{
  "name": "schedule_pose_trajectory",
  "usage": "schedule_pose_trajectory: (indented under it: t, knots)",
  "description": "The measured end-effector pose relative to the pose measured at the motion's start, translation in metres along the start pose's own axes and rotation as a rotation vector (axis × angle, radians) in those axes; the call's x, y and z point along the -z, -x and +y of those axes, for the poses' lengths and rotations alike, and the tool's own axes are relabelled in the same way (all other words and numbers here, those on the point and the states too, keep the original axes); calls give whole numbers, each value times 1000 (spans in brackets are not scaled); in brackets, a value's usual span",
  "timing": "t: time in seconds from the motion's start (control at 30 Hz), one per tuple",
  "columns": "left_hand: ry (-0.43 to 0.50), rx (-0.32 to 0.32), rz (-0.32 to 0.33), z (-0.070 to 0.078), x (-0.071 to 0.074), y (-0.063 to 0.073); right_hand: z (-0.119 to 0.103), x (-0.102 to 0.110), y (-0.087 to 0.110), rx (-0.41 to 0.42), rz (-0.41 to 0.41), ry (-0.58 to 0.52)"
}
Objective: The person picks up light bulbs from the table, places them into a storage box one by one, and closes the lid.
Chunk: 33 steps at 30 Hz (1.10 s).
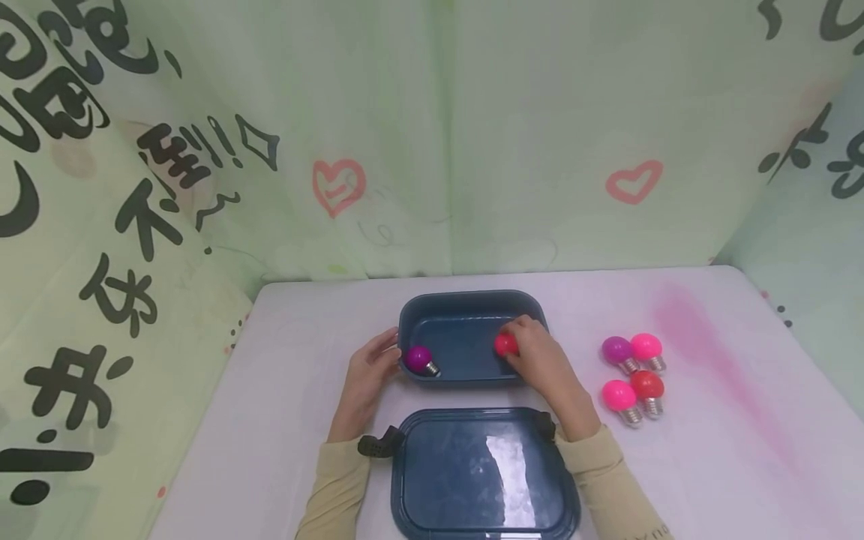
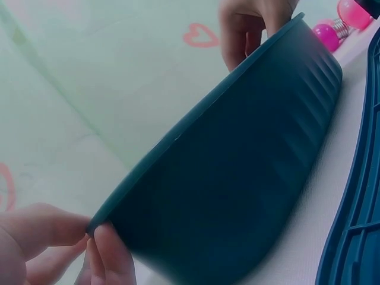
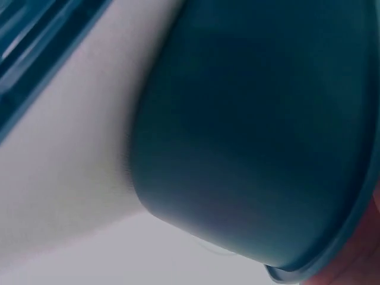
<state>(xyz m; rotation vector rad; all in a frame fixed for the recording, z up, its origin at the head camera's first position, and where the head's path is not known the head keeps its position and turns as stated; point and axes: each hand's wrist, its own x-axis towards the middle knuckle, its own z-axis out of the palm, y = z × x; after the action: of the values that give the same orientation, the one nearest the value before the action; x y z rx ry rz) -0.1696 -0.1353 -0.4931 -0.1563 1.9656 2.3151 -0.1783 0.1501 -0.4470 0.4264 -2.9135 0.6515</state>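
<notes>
Head view shows the right hand with thumb and fingers closed on a red bulb, holding it inside the right part of a dark blue box; whether the bulb touches the bottom, I cannot tell. The left hand is at the box's left end, and the left wrist view shows its thumb and fingers pinching the rim on both sides. Beside that hand, in the near left corner of the box, a purple bulb lies with its metal base pointing right and near. Just nearer than the box, between the forearms, a dark blue lid lies flat.

Well to the right of the box, four bulbs sit in a close group: another purple bulb and a far pink bulb behind, a near pink bulb and a second red bulb in front. Everything rests on a pale table with a pink smear on its right side. Beyond its far edge hangs a light green cloth with red hearts.
</notes>
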Motion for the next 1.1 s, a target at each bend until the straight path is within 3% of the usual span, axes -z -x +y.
schedule_pose_trajectory:
  t: [0.37,1.1]
  knots:
    - [-2,1,2,-1,1,0,-4,11,6,-29,-3,-23]
    - [2,-9,6,-2,0,-1,10,34,30,36,57,4]
